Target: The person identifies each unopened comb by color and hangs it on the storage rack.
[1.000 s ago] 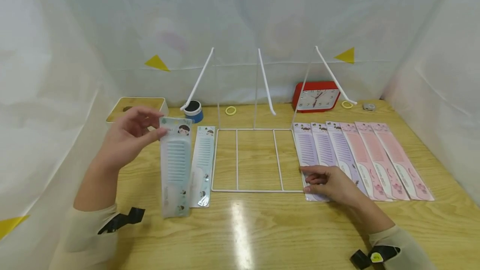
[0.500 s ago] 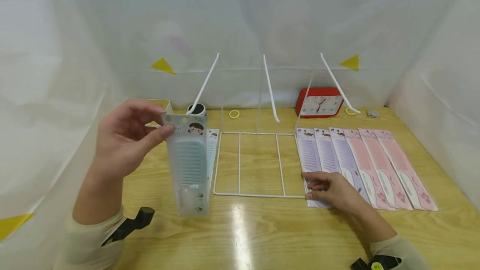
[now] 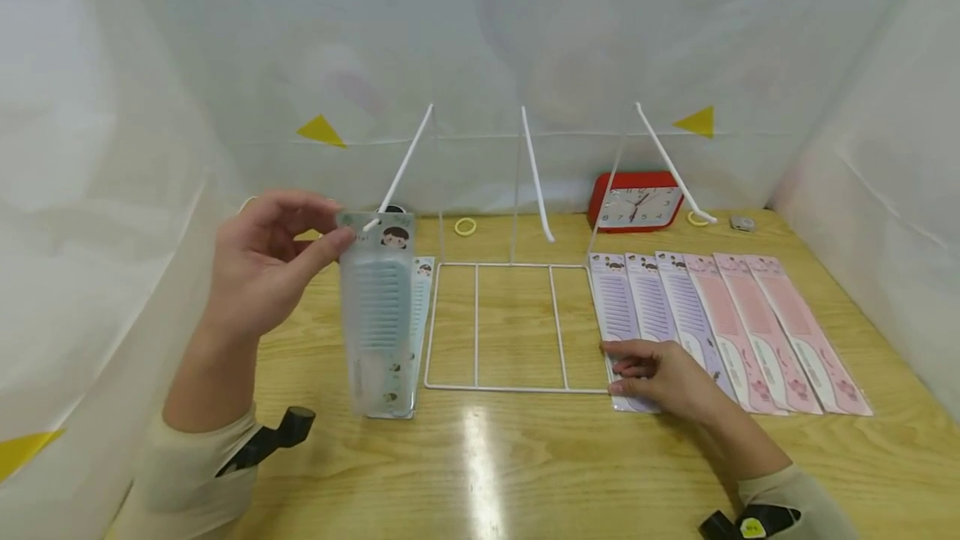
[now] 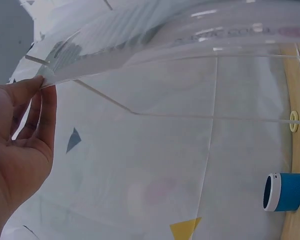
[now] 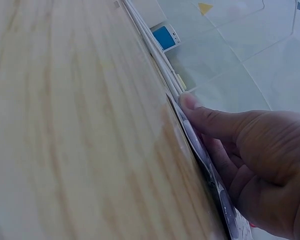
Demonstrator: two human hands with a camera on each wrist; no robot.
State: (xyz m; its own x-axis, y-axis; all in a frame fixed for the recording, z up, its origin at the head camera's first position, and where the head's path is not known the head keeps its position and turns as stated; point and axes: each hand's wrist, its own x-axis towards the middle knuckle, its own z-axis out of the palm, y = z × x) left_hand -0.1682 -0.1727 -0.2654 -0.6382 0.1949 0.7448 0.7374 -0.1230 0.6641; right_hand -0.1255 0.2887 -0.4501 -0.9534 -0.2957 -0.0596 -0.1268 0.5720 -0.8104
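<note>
Indoors, wooden table (image 3: 525, 457), white plastic sheeting (image 3: 525, 40)

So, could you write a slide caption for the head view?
Left hand lifts a blue comb pack; right hand rests on a purple one.

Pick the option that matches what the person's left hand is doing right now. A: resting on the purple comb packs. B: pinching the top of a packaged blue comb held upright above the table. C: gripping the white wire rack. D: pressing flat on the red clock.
B: the left hand pinches the top edge of the packaged blue comb, which hangs upright above the table; the right hand rests on the purple comb packs.
</note>
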